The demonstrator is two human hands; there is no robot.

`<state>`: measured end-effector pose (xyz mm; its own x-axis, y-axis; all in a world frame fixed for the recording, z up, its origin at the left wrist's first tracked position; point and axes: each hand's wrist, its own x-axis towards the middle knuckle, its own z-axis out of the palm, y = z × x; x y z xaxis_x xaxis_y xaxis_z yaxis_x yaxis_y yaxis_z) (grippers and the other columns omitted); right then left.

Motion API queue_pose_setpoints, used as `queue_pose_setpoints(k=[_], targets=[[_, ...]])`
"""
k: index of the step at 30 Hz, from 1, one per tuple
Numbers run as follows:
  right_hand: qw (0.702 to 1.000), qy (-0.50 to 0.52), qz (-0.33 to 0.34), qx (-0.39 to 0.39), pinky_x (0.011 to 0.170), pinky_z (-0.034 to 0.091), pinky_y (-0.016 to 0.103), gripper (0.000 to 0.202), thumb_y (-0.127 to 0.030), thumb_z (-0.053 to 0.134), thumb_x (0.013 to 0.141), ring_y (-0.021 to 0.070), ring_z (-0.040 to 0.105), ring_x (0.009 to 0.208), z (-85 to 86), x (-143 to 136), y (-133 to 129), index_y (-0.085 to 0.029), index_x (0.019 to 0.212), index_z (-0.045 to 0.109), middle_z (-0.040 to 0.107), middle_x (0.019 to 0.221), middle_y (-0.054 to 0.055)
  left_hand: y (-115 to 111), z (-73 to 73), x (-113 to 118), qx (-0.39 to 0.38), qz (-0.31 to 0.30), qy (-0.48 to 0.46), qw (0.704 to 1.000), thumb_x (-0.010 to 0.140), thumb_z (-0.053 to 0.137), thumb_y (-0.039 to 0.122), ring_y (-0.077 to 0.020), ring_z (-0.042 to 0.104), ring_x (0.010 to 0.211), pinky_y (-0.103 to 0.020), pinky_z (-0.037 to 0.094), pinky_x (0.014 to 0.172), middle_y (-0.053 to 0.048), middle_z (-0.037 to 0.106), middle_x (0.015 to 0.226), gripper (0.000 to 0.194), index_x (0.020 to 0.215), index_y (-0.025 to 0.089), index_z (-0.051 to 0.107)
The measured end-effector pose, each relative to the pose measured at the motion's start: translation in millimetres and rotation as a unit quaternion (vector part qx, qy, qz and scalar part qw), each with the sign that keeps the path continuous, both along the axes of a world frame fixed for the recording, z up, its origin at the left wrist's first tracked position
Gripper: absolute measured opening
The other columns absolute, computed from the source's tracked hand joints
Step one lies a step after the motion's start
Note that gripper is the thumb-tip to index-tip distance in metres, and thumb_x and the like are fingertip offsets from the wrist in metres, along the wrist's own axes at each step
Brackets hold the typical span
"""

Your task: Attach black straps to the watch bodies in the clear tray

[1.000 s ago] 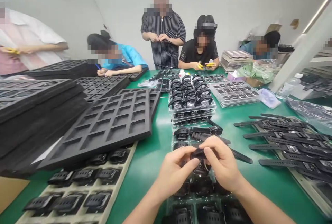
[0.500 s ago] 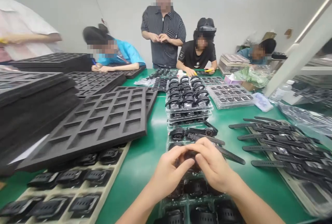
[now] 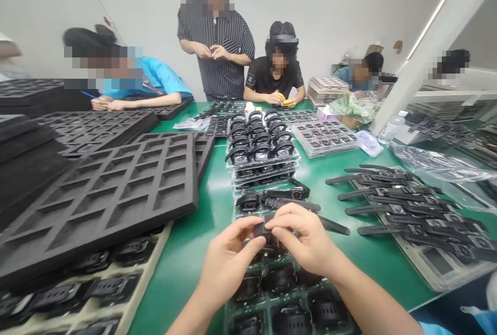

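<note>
Both hands meet over a clear plastic tray (image 3: 259, 301) whose compartments hold black watches. My left hand (image 3: 232, 252) pinches the left end of a black watch strap (image 3: 263, 228) between thumb and fingers. From the right, my right hand (image 3: 305, 236) grips the same strap, its fingers bent over it. The rest of that watch is mostly hidden by the fingers. Just beyond my hands, a watch with its strap closed (image 3: 249, 201) and another with an open strap (image 3: 293, 193) lie near the tray's far end.
Stacked clear trays of looped watches (image 3: 260, 151) stand farther ahead. Left is a black foam tray (image 3: 151, 182) above a beige tray of watches (image 3: 145, 286). Open-strapped watches (image 3: 411, 216) cover a tray at right. Several people sit or stand across the green table (image 3: 182, 267).
The view has turned right, so most things appear farther left. My fingers have shifted apart slightly, showing more of the strap. The seated person in black has brought both yellow-tipped hands together.
</note>
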<state>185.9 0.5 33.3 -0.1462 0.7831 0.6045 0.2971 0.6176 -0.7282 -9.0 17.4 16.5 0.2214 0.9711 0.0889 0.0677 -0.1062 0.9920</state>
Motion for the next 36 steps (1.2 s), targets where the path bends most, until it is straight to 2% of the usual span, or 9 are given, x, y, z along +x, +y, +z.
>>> queue_pose_setpoints(k=[3,9,13,19,24,30,32,36], targets=[[1.000,0.019,-0.009,-0.004,0.079,0.060,0.032,0.023,-0.020,0.060,0.101,0.0201,0.073,0.088,-2.8,0.9,-0.6,-0.024,0.112,0.079,0.078,0.096,0.007,-2.2,0.9,0.4,0.012,-0.027,0.001,1.000,0.079,0.079,0.027,-0.0197,0.065,0.081,-0.029,0.055,0.075,-0.004,0.072,0.089,0.024,0.103,0.024,0.080],[0.998,-0.030,0.025,-0.041,0.072,0.059,0.028,0.021,-0.016,0.064,0.098,0.0191,0.073,0.083,-2.5,5.8,-0.4,-0.025,0.101,0.082,0.079,0.094,0.006,-4.0,2.2,2.2,0.021,-0.027,0.006,0.999,0.079,0.077,0.022,-0.0185,0.063,0.080,-0.028,0.052,0.075,-0.002,0.071,0.086,0.026,0.105,0.025,0.081],[1.000,-0.005,0.007,-0.015,0.080,0.060,0.027,0.026,-0.014,0.064,0.098,0.0181,0.075,0.091,-4.9,4.8,-2.1,-0.029,0.110,0.081,0.081,0.099,0.003,-3.9,1.8,3.2,0.021,-0.043,0.018,0.999,0.079,0.075,0.020,-0.0185,0.061,0.079,-0.028,0.051,0.072,-0.002,0.067,0.082,0.029,0.107,0.025,0.081],[0.997,-0.051,0.010,-0.059,0.079,0.060,0.023,0.022,-0.014,0.067,0.095,0.0167,0.077,0.088,-5.2,5.3,-3.4,-0.027,0.100,0.084,0.082,0.099,0.002,-5.2,0.9,3.8,0.018,-0.026,0.010,0.999,0.080,0.075,0.023,-0.0196,0.061,0.078,-0.030,0.050,0.072,-0.003,0.067,0.082,0.026,0.104,0.022,0.081],[0.999,-0.030,0.002,-0.031,0.086,0.061,0.025,0.029,-0.014,0.065,0.096,0.0172,0.077,0.096,-9.8,4.3,-2.7,-0.030,0.112,0.082,0.083,0.105,0.001,-5.1,4.0,4.1,0.036,-0.027,0.048,0.998,0.080,0.074,0.020,-0.0189,0.061,0.078,-0.030,0.048,0.073,-0.002,0.067,0.081,0.026,0.105,0.024,0.082],[0.993,-0.063,0.012,-0.094,0.080,0.062,0.028,0.021,-0.019,0.068,0.094,0.0195,0.078,0.089,-7.8,9.1,-2.4,-0.031,0.098,0.085,0.083,0.098,0.002,-6.3,-0.2,7.5,0.021,-0.011,0.017,1.000,0.076,0.077,0.019,-0.0181,0.060,0.076,-0.030,0.049,0.072,-0.003,0.070,0.083,0.026,0.102,0.020,0.081],[0.992,-0.022,-0.005,-0.123,0.077,0.063,0.029,0.019,-0.021,0.070,0.093,0.0201,0.078,0.086,-6.9,8.1,-2.4,-0.031,0.100,0.084,0.083,0.098,0.002,-7.0,0.2,8.9,0.005,-0.022,-0.019,1.000,0.076,0.077,0.019,-0.0179,0.061,0.078,-0.029,0.050,0.072,-0.004,0.073,0.088,0.028,0.104,0.020,0.079],[0.974,0.141,-0.056,-0.170,0.062,0.064,0.025,0.015,-0.026,0.078,0.085,0.0193,0.077,0.075,-9.7,1.6,-2.9,-0.031,0.098,0.082,0.083,0.093,0.001,-9.1,4.4,12.1,-0.032,-0.029,-0.112,0.993,0.077,0.078,0.021,-0.0165,0.063,0.080,-0.027,0.052,0.074,-0.005,0.074,0.094,0.029,0.107,0.019,0.076]])
